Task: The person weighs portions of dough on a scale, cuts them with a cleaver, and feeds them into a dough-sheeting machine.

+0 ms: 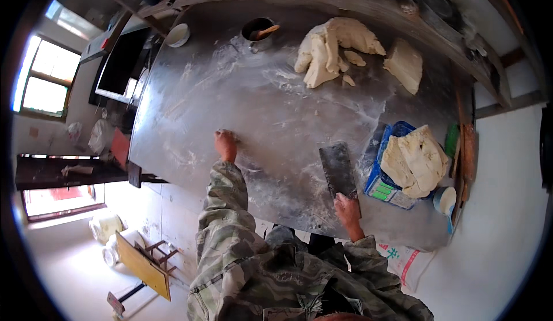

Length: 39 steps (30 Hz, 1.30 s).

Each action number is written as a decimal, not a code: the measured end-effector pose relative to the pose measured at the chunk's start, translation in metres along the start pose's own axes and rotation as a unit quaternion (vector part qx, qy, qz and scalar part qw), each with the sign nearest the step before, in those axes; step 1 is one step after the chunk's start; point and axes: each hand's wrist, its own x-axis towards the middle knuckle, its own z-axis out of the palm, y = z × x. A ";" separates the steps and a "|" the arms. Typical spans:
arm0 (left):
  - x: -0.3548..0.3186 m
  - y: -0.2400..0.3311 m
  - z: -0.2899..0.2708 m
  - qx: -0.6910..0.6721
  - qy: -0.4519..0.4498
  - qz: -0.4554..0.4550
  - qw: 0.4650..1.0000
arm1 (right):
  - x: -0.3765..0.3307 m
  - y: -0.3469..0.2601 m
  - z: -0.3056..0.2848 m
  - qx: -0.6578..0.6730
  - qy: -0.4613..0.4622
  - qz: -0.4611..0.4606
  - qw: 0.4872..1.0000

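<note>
Right hand (346,209): clamped on the near end of one flat dark blade (336,166), left of the blue container (374,176) topped with dough (416,161). Left hand (226,144): fingers curled together, over the tabletop (276,116); contact unclear. Large dough mass (322,47): far side.

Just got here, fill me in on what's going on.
A person in camouflage is at a flour-dusted table. The right hand holds a flat dark blade by its near end. The left hand is curled; whether it holds anything is unclear. A dough heap lies at the far side, another lump at right.
</note>
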 end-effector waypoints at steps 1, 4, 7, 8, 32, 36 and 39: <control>0.011 -0.024 -0.001 0.013 0.014 0.002 1.000 | -0.001 -0.006 0.003 -0.024 0.000 -0.031 0.999; 0.009 0.021 0.017 -0.035 -0.028 0.035 0.998 | -0.017 0.023 0.018 -0.062 0.032 -0.037 0.997; 0.005 0.034 0.014 -0.197 -0.055 0.018 0.979 | -0.026 0.008 0.034 -0.055 0.032 -0.046 0.997; -0.007 0.080 0.017 -0.293 -0.105 -0.006 0.950 | -0.031 0.017 0.033 -0.085 0.006 -0.025 0.996; -0.049 0.308 0.072 -0.089 -0.058 0.289 0.951 | -0.094 0.073 -0.009 0.018 0.137 0.034 0.990; -0.041 0.332 0.080 -0.101 -0.114 0.259 0.954 | -0.098 0.077 -0.007 0.025 0.147 0.050 0.988; 0.006 0.338 0.087 -0.238 -0.102 0.159 0.953 | -0.094 0.078 -0.005 0.024 0.158 0.015 0.987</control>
